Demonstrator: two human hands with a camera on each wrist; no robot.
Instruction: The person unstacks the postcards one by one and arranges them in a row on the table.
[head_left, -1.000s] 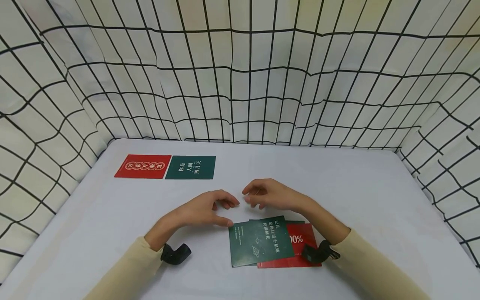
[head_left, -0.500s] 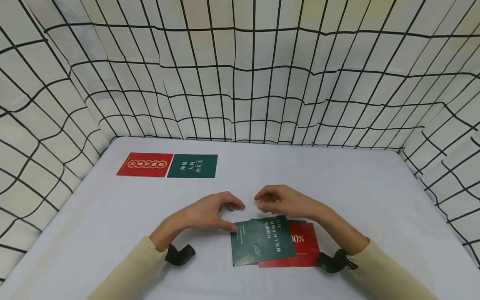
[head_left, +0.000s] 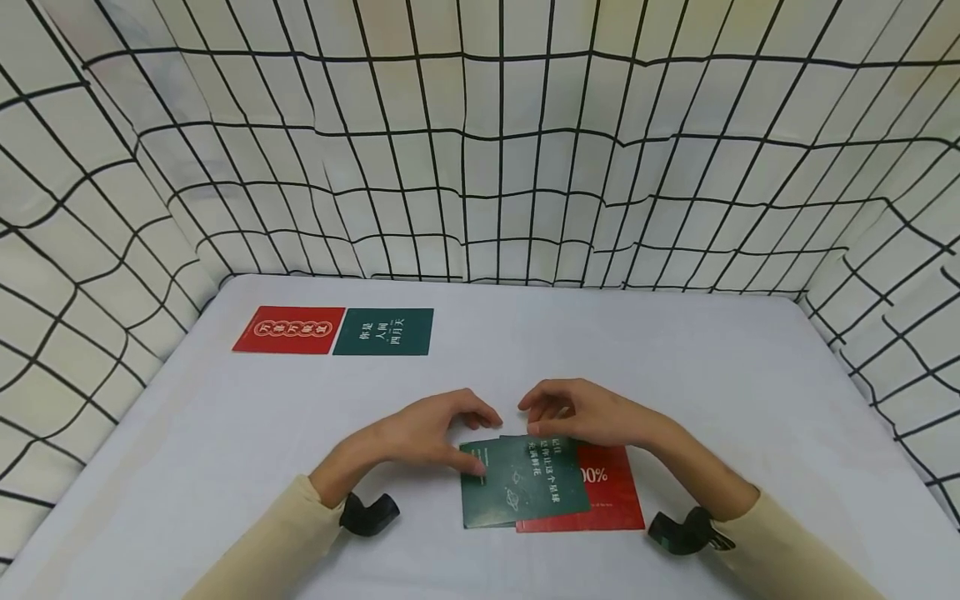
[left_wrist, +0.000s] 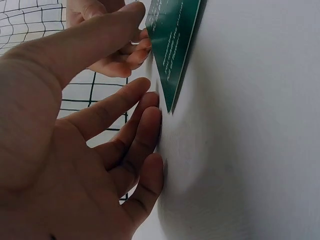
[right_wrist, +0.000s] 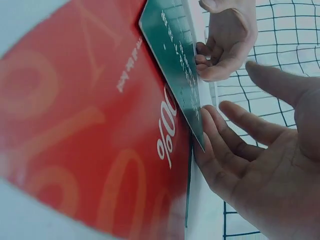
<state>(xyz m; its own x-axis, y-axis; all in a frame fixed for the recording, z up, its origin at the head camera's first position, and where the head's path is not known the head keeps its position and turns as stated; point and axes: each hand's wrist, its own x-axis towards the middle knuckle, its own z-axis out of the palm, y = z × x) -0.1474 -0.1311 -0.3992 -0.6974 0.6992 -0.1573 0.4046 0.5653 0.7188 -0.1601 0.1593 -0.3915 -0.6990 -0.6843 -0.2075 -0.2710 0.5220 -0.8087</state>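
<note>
A green card with white print [head_left: 525, 487] lies on top of a red card [head_left: 618, 500], with another green edge beneath, near the table's front. My left hand [head_left: 423, 429] is at the pile's left; its thumb is over the top card's upper left corner, fingers relaxed beyond the far edge. At the far edge my right hand [head_left: 596, 412] has its fingers loosely bent, thumb at the top card's edge. In the right wrist view the right hand's fingertips [right_wrist: 207, 145] are beside the green card's corner [right_wrist: 175, 60]; neither hand clearly grips anything.
Farther back on the left of the white table [head_left: 712, 375], a red card [head_left: 288, 330] and a green card [head_left: 383, 332] lie side by side. A black grid net over pale cloth [head_left: 480, 167] stands around the back and sides.
Both hands have moved toward the front and slightly right. The left thumb has come over the top card's corner, and the right hand has lowered to the pile's far edge.
</note>
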